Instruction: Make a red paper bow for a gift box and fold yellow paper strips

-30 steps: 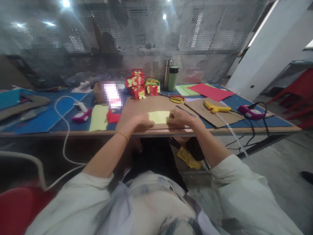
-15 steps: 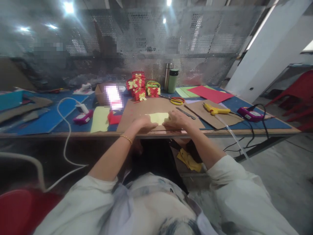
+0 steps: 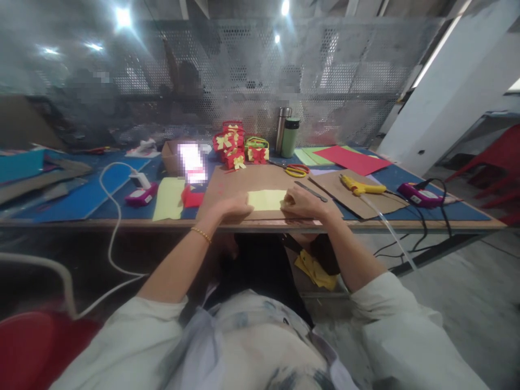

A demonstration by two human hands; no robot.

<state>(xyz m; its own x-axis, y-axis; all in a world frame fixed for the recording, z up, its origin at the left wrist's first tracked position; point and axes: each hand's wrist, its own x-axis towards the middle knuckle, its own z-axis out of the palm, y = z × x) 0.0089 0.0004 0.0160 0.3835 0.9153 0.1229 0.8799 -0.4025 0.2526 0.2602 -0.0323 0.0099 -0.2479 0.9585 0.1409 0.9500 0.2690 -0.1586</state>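
A creased piece of pale yellow paper (image 3: 267,200) lies over the brown cardboard sheet (image 3: 227,181) near the table's front edge. My left hand (image 3: 238,206) grips its left end, with the fingers closed along the edge. At the opposite end my right hand (image 3: 303,202) pinches the paper between curled fingers and thumb. A grey cutter knife (image 3: 311,190) lies just beyond my right hand. Scissors with red and yellow handles (image 3: 296,170) rest at the far side of the cardboard. To the left are a larger yellow sheet (image 3: 168,199) and a red piece of paper (image 3: 192,198).
Red paper boxes with yellow bows (image 3: 231,145) stand at the back beside a green bottle (image 3: 290,138). A yellow glue gun (image 3: 361,186) lies on cardboard at right, its clear glue stick jutting over the edge. A lit phone (image 3: 192,162) stands left; a white cable (image 3: 116,216) hangs down.
My hands have moved apart toward the paper's two ends, so more of the yellow paper shows. The whole view has shifted slightly.
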